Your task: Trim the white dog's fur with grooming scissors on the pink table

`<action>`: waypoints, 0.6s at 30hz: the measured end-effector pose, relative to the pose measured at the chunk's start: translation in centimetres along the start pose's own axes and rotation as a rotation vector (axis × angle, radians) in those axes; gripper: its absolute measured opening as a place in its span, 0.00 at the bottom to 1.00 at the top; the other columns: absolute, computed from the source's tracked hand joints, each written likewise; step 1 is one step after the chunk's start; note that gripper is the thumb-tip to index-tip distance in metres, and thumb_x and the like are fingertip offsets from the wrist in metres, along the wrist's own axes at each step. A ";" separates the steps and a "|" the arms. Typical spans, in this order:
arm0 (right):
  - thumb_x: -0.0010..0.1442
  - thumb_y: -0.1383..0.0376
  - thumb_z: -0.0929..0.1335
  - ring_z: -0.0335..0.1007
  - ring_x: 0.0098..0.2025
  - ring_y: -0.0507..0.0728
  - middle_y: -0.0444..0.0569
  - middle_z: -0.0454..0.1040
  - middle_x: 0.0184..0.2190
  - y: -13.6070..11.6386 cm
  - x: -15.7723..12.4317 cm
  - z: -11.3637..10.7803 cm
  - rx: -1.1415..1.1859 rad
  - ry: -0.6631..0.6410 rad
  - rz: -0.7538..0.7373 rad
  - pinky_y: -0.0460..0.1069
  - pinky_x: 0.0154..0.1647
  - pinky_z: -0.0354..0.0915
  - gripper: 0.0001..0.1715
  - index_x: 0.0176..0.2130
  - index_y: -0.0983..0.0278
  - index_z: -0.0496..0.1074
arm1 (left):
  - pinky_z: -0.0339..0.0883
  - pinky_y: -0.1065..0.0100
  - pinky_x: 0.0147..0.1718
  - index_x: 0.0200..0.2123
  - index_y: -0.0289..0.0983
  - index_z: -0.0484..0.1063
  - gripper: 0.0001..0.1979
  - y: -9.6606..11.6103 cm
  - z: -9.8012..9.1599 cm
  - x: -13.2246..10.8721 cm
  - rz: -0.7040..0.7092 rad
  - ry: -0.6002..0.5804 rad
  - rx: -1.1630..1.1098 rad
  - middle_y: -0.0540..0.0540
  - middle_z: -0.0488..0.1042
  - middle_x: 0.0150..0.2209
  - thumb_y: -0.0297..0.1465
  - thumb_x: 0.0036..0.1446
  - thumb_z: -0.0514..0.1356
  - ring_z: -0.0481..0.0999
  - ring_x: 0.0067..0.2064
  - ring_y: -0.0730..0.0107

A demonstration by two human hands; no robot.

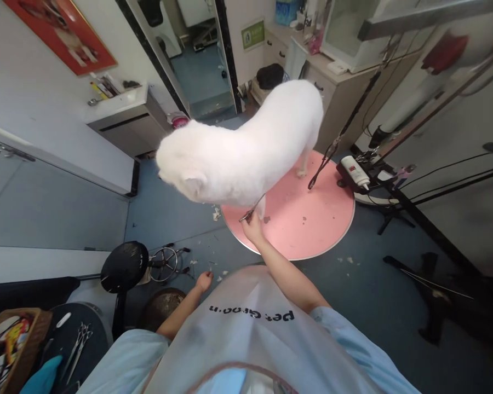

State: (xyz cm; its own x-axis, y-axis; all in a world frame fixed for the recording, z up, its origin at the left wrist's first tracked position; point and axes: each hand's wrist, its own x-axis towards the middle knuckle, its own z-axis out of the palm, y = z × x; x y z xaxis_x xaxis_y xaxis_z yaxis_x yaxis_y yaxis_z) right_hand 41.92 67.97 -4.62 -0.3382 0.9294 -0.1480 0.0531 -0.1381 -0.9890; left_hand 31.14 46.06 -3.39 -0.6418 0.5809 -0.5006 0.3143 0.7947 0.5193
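Note:
A white dog [246, 156] with short-trimmed fur stands on a round pink grooming table [312, 230], its head toward the left. My right hand [253, 227] is closed round the handles of a pair of scissors [247, 215], and the blades reach up toward the fur by the dog's front leg. Whether the blades touch the fur I cannot tell. My left hand [205, 281] hangs low over the floor, left of my apron [246, 328], its fingers curled in. What it holds, if anything, is hidden.
A grooming loop [322, 167] hangs over the table's right part. Beside it sits a white bottle [355, 172]. On the left stand a black stool [125, 266] and a wicker basket [41, 323], with more scissors [80, 347] near it. Fur clippings lie on the blue floor [160, 219].

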 end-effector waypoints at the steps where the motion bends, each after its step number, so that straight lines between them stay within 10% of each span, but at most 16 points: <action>1: 0.48 0.60 0.71 0.67 0.40 0.59 0.46 0.70 0.36 -0.2 -0.1 -0.2 0.008 0.010 -0.002 0.57 0.50 0.65 0.18 0.37 0.57 0.62 | 0.72 0.68 0.37 0.33 0.33 0.74 0.12 -0.2 0.0 1.1 -0.032 0.007 -0.030 0.50 0.74 0.32 0.37 0.64 0.62 0.75 0.34 0.72; 4: 0.44 0.61 0.73 0.66 0.42 0.60 0.46 0.70 0.35 -0.8 -0.2 -0.8 0.017 0.014 -0.020 0.58 0.51 0.64 0.20 0.36 0.57 0.63 | 0.69 0.66 0.38 0.21 0.35 0.69 0.14 0.8 -0.9 5.6 -0.037 0.116 -0.181 0.49 0.71 0.23 0.29 0.59 0.61 0.74 0.33 0.67; 11: 0.47 0.60 0.72 0.69 0.45 0.64 0.52 0.71 0.39 -2.2 -0.3 -1.8 -0.204 -0.021 -0.070 0.61 0.52 0.64 0.19 0.37 0.57 0.62 | 0.69 0.68 0.42 0.36 0.34 0.74 0.14 9.1 -8.1 15.7 0.179 0.402 -0.596 0.46 0.78 0.33 0.38 0.55 0.57 0.75 0.37 0.71; 18: 0.50 0.60 0.71 0.71 0.45 0.63 0.53 0.73 0.41 -1.9 -1.7 -0.1 -0.214 0.073 -0.144 0.61 0.52 0.66 0.19 0.41 0.59 0.64 | 0.71 0.62 0.52 0.40 0.34 0.76 0.21 16.7 -12.8 17.0 0.692 0.318 -1.076 0.40 0.81 0.43 0.38 0.42 0.69 0.79 0.48 0.63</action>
State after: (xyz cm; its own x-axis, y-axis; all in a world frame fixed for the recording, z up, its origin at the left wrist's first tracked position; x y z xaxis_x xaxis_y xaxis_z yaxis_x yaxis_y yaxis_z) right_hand 42.47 66.70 -2.45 -0.2887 0.9574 0.0021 0.2094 0.0653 -0.9756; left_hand 16.55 66.93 5.66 -0.7561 0.6244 0.1962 0.0269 -0.2699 0.9625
